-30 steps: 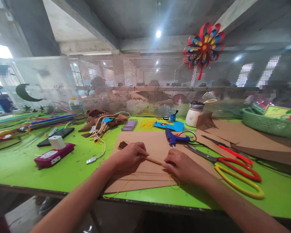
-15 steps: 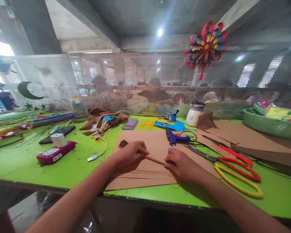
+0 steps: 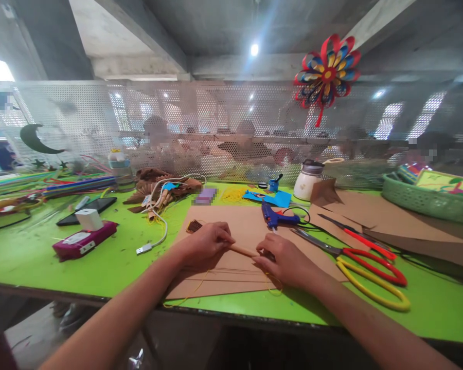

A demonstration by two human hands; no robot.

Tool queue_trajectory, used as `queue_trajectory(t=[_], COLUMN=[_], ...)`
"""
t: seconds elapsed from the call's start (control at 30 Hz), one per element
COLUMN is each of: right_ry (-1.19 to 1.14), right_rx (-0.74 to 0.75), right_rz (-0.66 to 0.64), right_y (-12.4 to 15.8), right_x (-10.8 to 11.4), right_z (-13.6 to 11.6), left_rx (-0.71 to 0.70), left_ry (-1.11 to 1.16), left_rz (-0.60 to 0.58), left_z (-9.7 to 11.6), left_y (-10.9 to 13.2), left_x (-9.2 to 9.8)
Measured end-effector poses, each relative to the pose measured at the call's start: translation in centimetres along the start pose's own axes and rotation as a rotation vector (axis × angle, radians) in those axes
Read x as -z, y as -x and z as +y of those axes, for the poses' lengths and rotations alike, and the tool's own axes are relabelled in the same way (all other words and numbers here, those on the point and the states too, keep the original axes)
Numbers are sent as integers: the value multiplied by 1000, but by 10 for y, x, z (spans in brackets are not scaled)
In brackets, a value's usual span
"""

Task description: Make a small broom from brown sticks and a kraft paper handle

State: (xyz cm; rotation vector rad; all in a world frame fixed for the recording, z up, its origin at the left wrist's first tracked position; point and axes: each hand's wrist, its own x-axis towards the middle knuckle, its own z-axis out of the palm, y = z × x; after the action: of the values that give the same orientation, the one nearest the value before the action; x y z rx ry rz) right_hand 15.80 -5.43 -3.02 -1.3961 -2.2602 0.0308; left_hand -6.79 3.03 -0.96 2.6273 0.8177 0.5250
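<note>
A thin brown paper roll (image 3: 242, 251) spans the gap between my two hands, above stacked brown paper sheets (image 3: 224, 218). My left hand (image 3: 210, 242) pinches its left end, fingers closed. At its right end, my right hand (image 3: 280, 257) grips it between thumb and fingers. A dark brown bundle (image 3: 195, 226) pokes out behind my left hand. Yellow string (image 3: 274, 287) hangs loosely below my right hand, over the sheets. Just beyond that hand lies a blue glue gun (image 3: 280, 218), and scissors with red and yellow handles (image 3: 374, 272) rest to the right.
A purple power strip (image 3: 85, 241) with a white plug and a white USB cable (image 3: 160, 241) lie on the left. At the back are crumpled brown paper (image 3: 150, 187) and a white jar (image 3: 307, 182). A green basket (image 3: 428, 198) stands at right, by red-handled scissors (image 3: 370, 243).
My right hand has shifted slightly left along the roll, and its fingers have changed position. The whole view has moved a little; my left hand keeps its pinch.
</note>
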Motion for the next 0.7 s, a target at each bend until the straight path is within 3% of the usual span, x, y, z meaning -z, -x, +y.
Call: queue_trajectory(t=[0.7], right_ry=[124], right_rx=[45], right_rz=[-29], right_y=[-2], right_x=[-3], right_z=[-3], left_rx=[-23], left_ry=[-10], left_rz=[45], left_z=[4], left_y=[4], left_x=[0])
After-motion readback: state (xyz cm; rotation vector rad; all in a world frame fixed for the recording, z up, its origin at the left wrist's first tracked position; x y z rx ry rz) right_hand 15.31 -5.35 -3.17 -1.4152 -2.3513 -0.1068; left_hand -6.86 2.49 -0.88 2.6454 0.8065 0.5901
